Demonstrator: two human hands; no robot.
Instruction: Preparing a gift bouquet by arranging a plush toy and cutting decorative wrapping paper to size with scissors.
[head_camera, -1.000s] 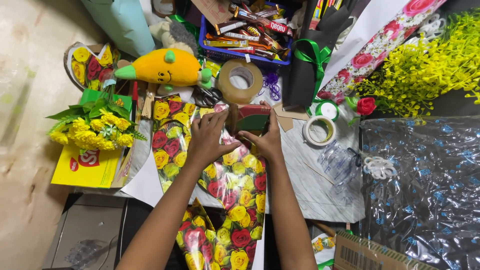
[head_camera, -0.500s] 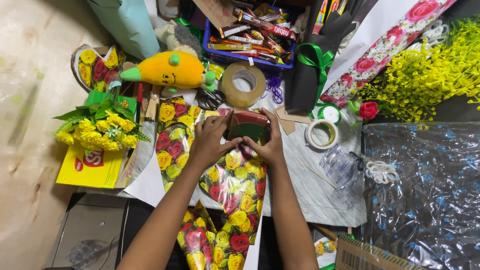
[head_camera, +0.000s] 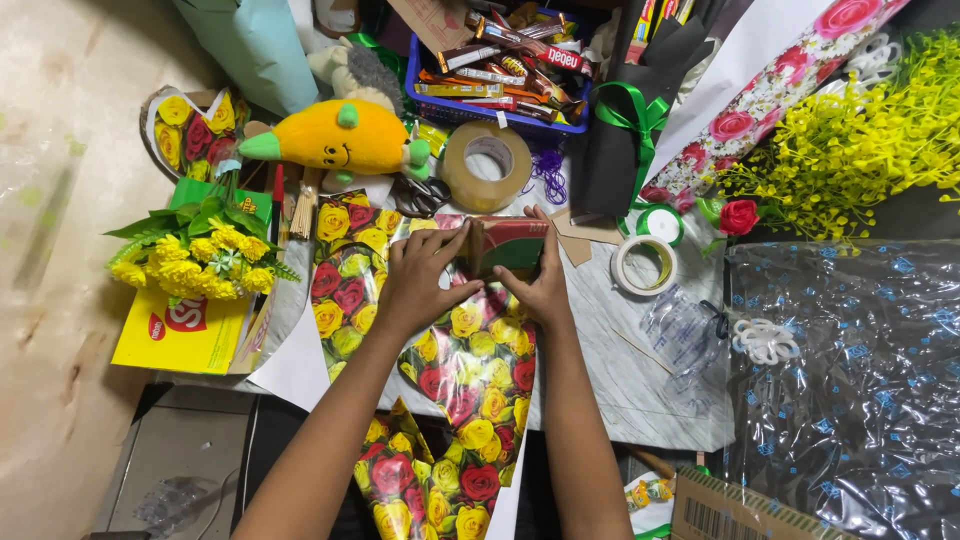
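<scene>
Nearest to us, a long strip of rose-printed wrapping paper (head_camera: 470, 400) runs from our lap up over the table edge (head_camera: 650, 400), and both our hands work at its far end. Our left hand (head_camera: 420, 280) lies spread, fingers flat on the paper and reaching to the near corner of a small red and green box (head_camera: 510, 243); our right hand (head_camera: 540, 285) curls around the box's right side, thumb and fingers pinching it against the paper. The box sits on the paper in the middle of the table. To do this fold well, we judge that we should keep the left palm pressing the sheet taut while the right steadies the box squarely, so the paper creases along the edge rather than bunching. Just right of the hands lies a white tape roll (head_camera: 645, 265); beyond the box sit a brown tape roll (head_camera: 487, 165) and scissors (head_camera: 420, 195), and farther left a plush carrot (head_camera: 335, 137).
</scene>
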